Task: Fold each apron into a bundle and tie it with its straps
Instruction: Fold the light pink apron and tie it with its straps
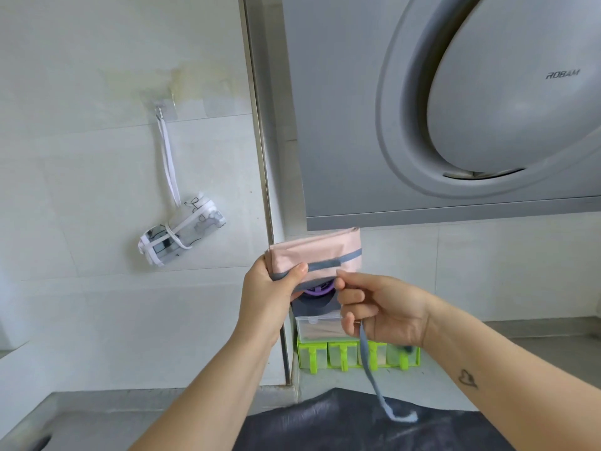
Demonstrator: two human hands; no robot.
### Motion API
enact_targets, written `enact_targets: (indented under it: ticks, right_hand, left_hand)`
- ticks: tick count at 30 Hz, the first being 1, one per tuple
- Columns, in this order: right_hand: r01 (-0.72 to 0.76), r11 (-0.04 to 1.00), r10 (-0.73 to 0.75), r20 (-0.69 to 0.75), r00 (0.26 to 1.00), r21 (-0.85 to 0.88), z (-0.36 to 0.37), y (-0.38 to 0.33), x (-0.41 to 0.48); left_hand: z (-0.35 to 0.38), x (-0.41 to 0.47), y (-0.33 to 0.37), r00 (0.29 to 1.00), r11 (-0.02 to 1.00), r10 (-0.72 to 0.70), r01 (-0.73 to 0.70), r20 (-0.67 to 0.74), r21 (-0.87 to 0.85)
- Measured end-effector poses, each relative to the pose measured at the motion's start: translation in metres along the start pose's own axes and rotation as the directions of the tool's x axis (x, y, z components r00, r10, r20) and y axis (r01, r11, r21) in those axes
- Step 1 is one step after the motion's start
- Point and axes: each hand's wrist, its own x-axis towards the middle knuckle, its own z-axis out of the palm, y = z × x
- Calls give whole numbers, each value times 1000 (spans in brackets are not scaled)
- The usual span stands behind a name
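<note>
A folded pink apron bundle (320,252) is held up in front of the wall, with a grey strap (335,262) wrapped across it. My left hand (270,288) grips the bundle's left end, thumb pressing on the strap. Just below the bundle's lower edge, my right hand (374,307) pinches the strap; its loose blue-grey tail (370,369) hangs down from the fist. A white patterned apron bundle (182,232), tied with white straps, hangs from a wall hook (160,109) at the left.
A grey range hood (455,109) fills the upper right, its lower edge just above the pink bundle. A green seasoning box rack (354,354) stands on the counter behind my hands. A dark cloth (357,424) lies at the bottom. A metal corner strip (260,141) runs down the wall.
</note>
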Motion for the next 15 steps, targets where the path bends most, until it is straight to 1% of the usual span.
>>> enact_targets:
  ticks: [1,3,4,5,6,7,8,9,10,11,12,14,15]
  right_hand:
    - [31,997,-30,-7,1000,70,1,-1,-1]
    - [105,989,-98,-69,993,109,-2,-8,-2]
    - [144,987,-136,-107,985,67,-5,-12,-2]
    - [191,981,-193,-142,971,-30,-7,-18,-3]
    - [245,942,-287,-176,941,-229,-10,-24,-4]
    - [274,817,-412,-182,893,-507,-12,-32,-6]
    - [256,594,-530,-131,838,-763,-14,-39,-8]
    - [205,355,-604,-56,795,-912,-14,-47,-11]
    - [182,204,-625,15,781,-962,-14,-54,-13]
    - [193,162,-599,59,799,-968,-13,-60,-14]
    - [236,179,-556,100,825,-955,-14,-64,-16]
    - [324,276,-463,171,870,-905,-15,-67,-20]
    - [352,366,-419,185,889,-862,-17,-66,-22]
  left_hand:
    - [-2,2,-3,999,996,43,-43,8,81]
    - [-5,3,-4,993,965,110,-118,47,233]
    - [-7,3,-4,988,944,135,-153,80,293]
    - [-8,3,-3,982,921,150,-181,114,344]
    - [-10,3,-2,976,902,157,-203,150,381]
    - [-12,2,0,970,888,154,-219,187,404]
    - [-13,1,3,964,881,141,-226,226,415]
    - [-15,0,6,956,879,122,-228,266,419]
    - [-17,-1,11,946,883,99,-226,308,412]
    - [-19,-2,16,931,896,71,-217,358,387]
    - [-21,-4,22,907,917,42,-202,420,345]
    - [-22,-10,35,840,966,-3,-137,542,219]
    - [-21,-14,42,815,987,-13,-82,579,139]
